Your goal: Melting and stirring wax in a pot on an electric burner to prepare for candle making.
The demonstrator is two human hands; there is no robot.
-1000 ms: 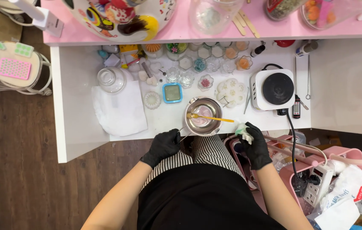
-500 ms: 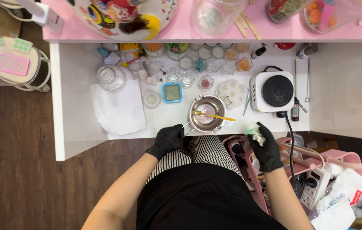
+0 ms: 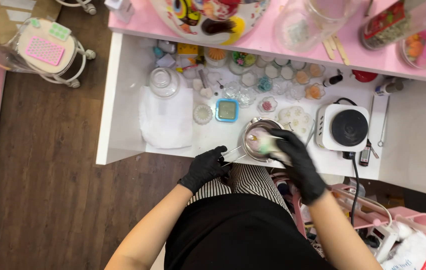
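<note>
Since 0.5 s ago the right hand (image 3: 293,155) has swung from the table's edge in over the pot (image 3: 262,139), carrying its wad (image 3: 268,145) of pale tissue, gripped in the fingers and pressed at the pot's near rim, seemingly to wipe it. Motion blurs it, and the yellow stirrer no longer shows. Left hand (image 3: 207,167) is clenched on the pot's wire handle (image 3: 234,154), likely to steady it. Pot sits on the white table (image 3: 123,100), between the blue tray (image 3: 227,110) and the hotplate (image 3: 347,127).

Dark wood floor (image 3: 48,165), white desk (image 3: 123,100), pink shelf (image 3: 273,47)
</note>
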